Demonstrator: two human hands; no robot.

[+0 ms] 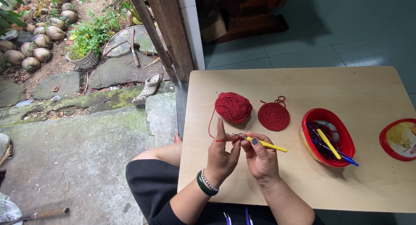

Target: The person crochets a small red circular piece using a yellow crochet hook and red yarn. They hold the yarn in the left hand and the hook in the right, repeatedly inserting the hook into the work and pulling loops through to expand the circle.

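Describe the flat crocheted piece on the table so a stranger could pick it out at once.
On the light wooden table, look between the red yarn ball and the red oval tub of hooks. The crocheted disc lies flat there, with a loose yarn tail at its top edge. Unlike the rounded ball, it is a thin, ridged circle.

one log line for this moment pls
left hand: tensions red yarn | right hand: grips yellow crochet hook | yarn ball, red crocheted disc on table
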